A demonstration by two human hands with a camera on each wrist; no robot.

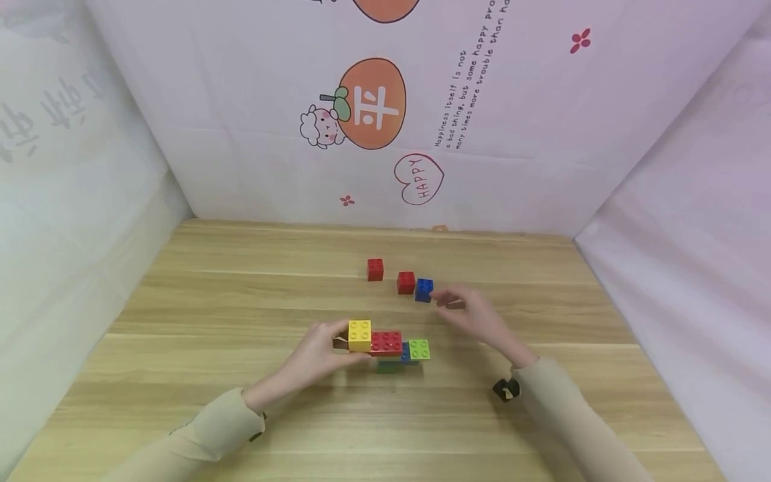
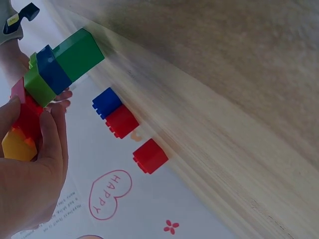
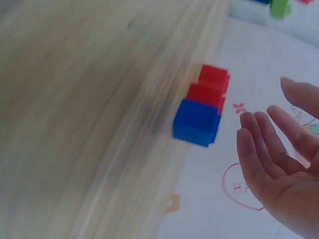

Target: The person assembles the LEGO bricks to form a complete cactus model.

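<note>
Left hand point(image 1: 316, 348) grips the brick assembly point(image 1: 386, 343). Right hand point(image 1: 472, 314), empty and loosely spread, hovers beside the blue block point(image 1: 424, 290): pinch squarely.

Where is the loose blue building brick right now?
In the head view, the loose blue building brick sits just right of centre on the wooden table, between the nearer loose red brick and the right hand.

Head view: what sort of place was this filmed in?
Probably a small makeshift filming booth: a wood-grain tabletop is enclosed by a printed white backdrop and pale side sheets, with a joined toy-block build above the tabletop.
</note>
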